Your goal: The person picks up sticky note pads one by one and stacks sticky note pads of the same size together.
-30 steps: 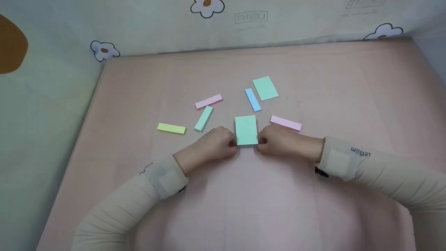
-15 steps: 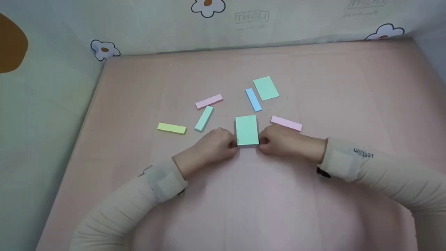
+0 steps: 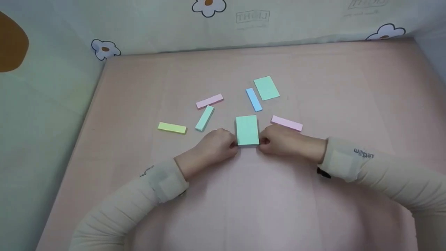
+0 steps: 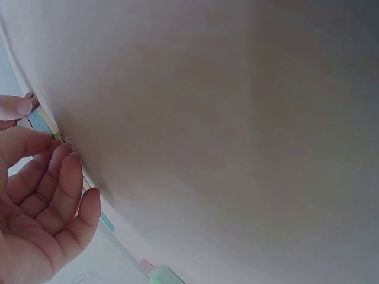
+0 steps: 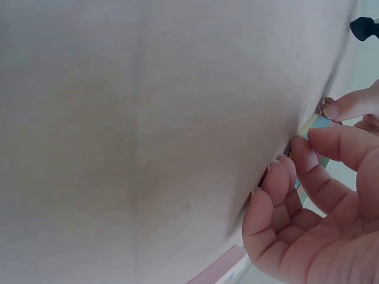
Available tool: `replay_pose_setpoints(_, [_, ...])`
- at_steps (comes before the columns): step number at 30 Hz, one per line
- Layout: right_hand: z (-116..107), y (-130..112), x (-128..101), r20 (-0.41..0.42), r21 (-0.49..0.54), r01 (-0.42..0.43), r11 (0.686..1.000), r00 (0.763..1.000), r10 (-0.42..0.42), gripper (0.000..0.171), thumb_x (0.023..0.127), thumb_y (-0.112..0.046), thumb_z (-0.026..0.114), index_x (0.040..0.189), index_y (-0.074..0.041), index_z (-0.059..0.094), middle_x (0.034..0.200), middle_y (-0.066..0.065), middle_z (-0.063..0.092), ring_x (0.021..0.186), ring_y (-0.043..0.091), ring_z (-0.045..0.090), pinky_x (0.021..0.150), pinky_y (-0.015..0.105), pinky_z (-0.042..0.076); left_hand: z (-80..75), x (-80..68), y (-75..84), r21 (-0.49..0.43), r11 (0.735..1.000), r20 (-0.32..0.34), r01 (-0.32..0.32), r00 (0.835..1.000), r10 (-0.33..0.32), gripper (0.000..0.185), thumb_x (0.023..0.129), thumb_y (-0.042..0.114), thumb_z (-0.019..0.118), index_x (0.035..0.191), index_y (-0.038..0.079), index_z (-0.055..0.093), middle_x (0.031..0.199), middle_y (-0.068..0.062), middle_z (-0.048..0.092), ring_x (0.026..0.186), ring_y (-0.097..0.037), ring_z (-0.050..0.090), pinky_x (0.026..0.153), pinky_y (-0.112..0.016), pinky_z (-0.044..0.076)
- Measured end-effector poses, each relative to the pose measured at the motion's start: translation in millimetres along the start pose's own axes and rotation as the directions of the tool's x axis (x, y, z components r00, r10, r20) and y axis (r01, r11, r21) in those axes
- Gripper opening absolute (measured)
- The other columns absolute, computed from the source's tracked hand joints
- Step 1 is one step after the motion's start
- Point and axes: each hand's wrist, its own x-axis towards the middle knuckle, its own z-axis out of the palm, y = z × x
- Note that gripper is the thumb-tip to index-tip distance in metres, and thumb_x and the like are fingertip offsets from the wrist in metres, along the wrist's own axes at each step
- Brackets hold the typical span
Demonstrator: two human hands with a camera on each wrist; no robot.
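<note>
A thick stack of sticky notes (image 3: 247, 130), mint green on top, lies between the two hands in the head view. My left hand (image 3: 219, 144) pinches its near left corner with curled fingers. At the near right corner my right hand (image 3: 278, 140) pinches it the same way. Yellow and blue layers of the stack (image 5: 321, 122) show at its edge in the right wrist view. In the left wrist view the left hand (image 4: 47, 207) has its fingertips low at the tabletop, and they partly hide the stack.
Around the stack lie narrow sticky-note strips: yellow (image 3: 172, 128), green (image 3: 204, 118), pink (image 3: 209, 101), blue (image 3: 254, 99) and another pink (image 3: 286, 123) by the right hand. A mint green pad (image 3: 266, 88) lies farther back. A flowered curtain (image 3: 167, 28) borders the pink tabletop (image 3: 264, 209).
Both hands stay at the stack's near corners with almost no movement. The whole head view has shifted very slightly.
</note>
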Motion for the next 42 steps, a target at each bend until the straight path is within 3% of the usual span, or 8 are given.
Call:
replay_pose_setpoints(12, [0,-1,0,0.000,-0.001,-0.006,1.000,1.000,0.006,0.012,0.081,-0.012,0.061,0.072,-0.006,0.065,0.056,-0.003,0.043,0.056,0.012,0.038,0.051,0.024,0.029,0.6,-0.3,-0.4,0.016,1.000,-0.019,-0.024,1.000,0.024,0.014,0.084,0.010,0.058,0.082,0.003,0.070,0.056,0.001,0.047,0.057,-0.012,0.040,0.049,-0.021,0.029])
replay_pose_setpoints(16, [-4,0,-1,0.016,0.001,0.002,1.000,1.000,-0.002,0.011,0.081,-0.011,0.060,0.071,-0.007,0.064,0.056,-0.003,0.042,0.056,0.012,0.038,0.053,0.024,0.030,-4.0,0.3,-1.1,-0.004,1.000,0.014,-0.009,1.000,0.009,0.015,0.085,0.012,0.059,0.085,0.005,0.071,0.056,0.001,0.049,0.058,-0.012,0.042,0.051,-0.021,0.032])
replay_pose_setpoints(19, [-17,2,-4,0.032,-0.001,-0.029,1.000,0.999,0.029,0.010,0.082,-0.010,0.059,0.076,-0.005,0.065,0.062,-0.001,0.050,0.062,0.014,0.043,0.058,0.025,0.037,-13.4,-2.3,-5.5,-0.015,1.000,0.024,0.013,1.000,-0.013,0.016,0.085,0.012,0.058,0.091,0.005,0.072,0.065,-0.001,0.059,0.062,-0.013,0.046,0.055,-0.021,0.037])
replay_pose_setpoints(23, [-47,17,-8,-0.038,-0.034,-0.062,0.997,0.997,0.061,0.012,0.083,-0.008,0.059,0.089,0.000,0.067,0.078,0.007,0.061,0.073,0.020,0.050,0.068,0.032,0.043,-31.6,-8.2,-19.6,0.003,0.997,-0.034,0.080,0.996,-0.080,0.020,0.085,0.012,0.056,0.097,0.005,0.070,0.085,-0.007,0.066,0.070,-0.017,0.052,0.064,-0.025,0.044])
replay_pose_setpoints(28, [-72,57,-8,-0.167,-0.144,-0.021,0.989,0.986,-0.003,0.018,0.081,-0.001,0.057,0.096,0.006,0.065,0.084,0.014,0.059,0.076,0.025,0.050,0.070,0.037,0.043,-48.6,-12.9,-42.9,-0.023,0.981,-0.102,0.193,0.976,-0.194,0.025,0.085,0.010,0.056,0.106,0.003,0.066,0.095,-0.012,0.063,0.083,-0.023,0.054,0.074,-0.032,0.046])
replay_pose_setpoints(33, [-73,83,-12,-0.152,-0.158,-0.061,0.986,0.988,0.037,0.026,0.080,-0.002,0.057,0.104,0.008,0.061,0.093,0.017,0.059,0.082,0.027,0.051,0.077,0.041,0.043,-52.2,-13.4,-59.1,-0.047,0.960,-0.087,0.276,0.956,-0.279,0.034,0.083,0.010,0.058,0.116,0.003,0.060,0.106,-0.015,0.059,0.093,-0.027,0.055,0.083,-0.037,0.046])
replay_pose_setpoints(36, [-69,85,-13,-0.121,-0.162,-0.043,0.986,0.992,0.024,0.028,0.080,-0.002,0.056,0.106,0.007,0.061,0.095,0.016,0.059,0.084,0.027,0.052,0.079,0.042,0.043,-49.5,-12.0,-62.6,-0.036,0.962,-0.066,0.272,0.959,-0.274,0.036,0.083,0.009,0.056,0.118,0.001,0.058,0.105,-0.016,0.058,0.093,-0.027,0.054,0.084,-0.038,0.045])
replay_pose_setpoints(42, [-69,84,-13,-0.088,-0.275,-0.063,0.959,0.995,0.039,0.030,0.078,0.002,0.057,0.107,0.006,0.060,0.102,0.019,0.055,0.092,0.031,0.054,0.084,0.044,0.043,-41.2,-6.7,-56.6,0.023,0.985,-0.059,0.170,0.984,-0.169,0.033,0.082,0.005,0.055,0.114,0.000,0.060,0.107,-0.015,0.058,0.094,-0.026,0.054,0.085,-0.037,0.045])
